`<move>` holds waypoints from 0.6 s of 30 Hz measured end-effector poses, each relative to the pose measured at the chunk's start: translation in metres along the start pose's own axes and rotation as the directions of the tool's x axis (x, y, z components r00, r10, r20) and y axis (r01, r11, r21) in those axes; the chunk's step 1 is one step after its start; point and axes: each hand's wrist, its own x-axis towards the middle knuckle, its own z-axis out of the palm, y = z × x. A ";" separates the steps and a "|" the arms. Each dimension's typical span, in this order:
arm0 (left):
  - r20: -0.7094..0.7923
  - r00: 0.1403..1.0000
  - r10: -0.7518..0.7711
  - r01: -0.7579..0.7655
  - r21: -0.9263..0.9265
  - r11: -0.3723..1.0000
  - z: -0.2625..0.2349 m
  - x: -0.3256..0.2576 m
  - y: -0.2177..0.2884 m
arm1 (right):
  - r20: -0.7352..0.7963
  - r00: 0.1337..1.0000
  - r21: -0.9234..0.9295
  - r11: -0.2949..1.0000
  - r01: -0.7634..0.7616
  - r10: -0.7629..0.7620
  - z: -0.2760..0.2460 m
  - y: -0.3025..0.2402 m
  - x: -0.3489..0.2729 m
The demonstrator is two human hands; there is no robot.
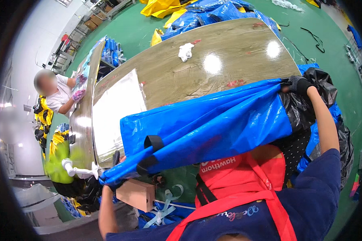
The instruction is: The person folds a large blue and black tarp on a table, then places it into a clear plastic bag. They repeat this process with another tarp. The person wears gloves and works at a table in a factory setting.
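Observation:
A big blue plastic sheet-like bag [213, 116] with black straps [153, 142] is stretched across the near edge of the wood-patterned table [169, 74]. My left hand [117, 184], in a dark glove, grips its gathered lower left corner; the folds hide some of the fingers. At the other end my right hand [299, 85], gloved in dark grey, is closed on the bunched upper right edge. Creases run between the two hands. Black plastic [297, 110] hangs below my right hand beside the blue material.
White sheets [118, 114] lie on the table's left part, and a crumpled white piece [185, 52] farther back. A green fan [62, 166] and a cardboard box [136, 194] are near my left arm. Blue bags [213, 18] lie beyond the table. Another person [60, 90] works at the left.

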 end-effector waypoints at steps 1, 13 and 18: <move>-0.263 0.965 -0.014 -0.040 -0.198 0.979 0.032 0.002 0.001 | -0.016 0.997 -0.048 0.996 -0.077 0.076 -0.003 -0.006 -0.006; -0.369 0.929 -0.030 0.203 0.440 0.875 0.077 0.095 -0.013 | -0.084 0.951 -0.302 0.902 -0.309 0.297 0.005 -0.063 -0.013; -0.479 0.848 -0.228 0.503 0.588 0.634 0.097 0.110 0.096 | -0.211 0.945 -0.285 0.909 -0.305 0.251 0.017 -0.059 -0.023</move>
